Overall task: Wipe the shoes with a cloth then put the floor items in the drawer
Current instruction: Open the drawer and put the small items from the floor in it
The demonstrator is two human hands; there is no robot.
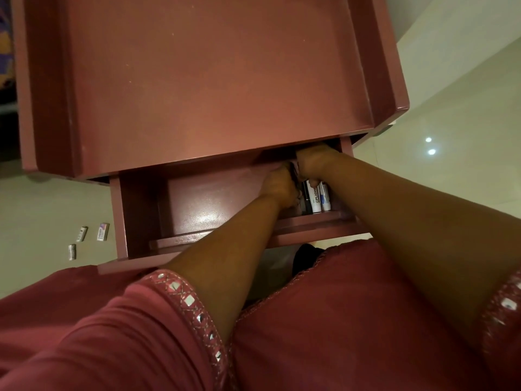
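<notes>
Glossy cream tiled floor (465,108), two ceiling-light reflections (430,146), reddish wooden cabinet (211,80)

Head view looks steeply down — close over the open drawer (135,215) and floor (451,193).

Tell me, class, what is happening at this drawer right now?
A person in a red garment has both hands inside the open drawer of a reddish cabinet. The left hand and right hand meet at the back right corner, fingers curled around something dark that cannot be identified. Beside them several tubes stand in the drawer. Three small packets lie on the floor to the left, not yet put away.
</notes>
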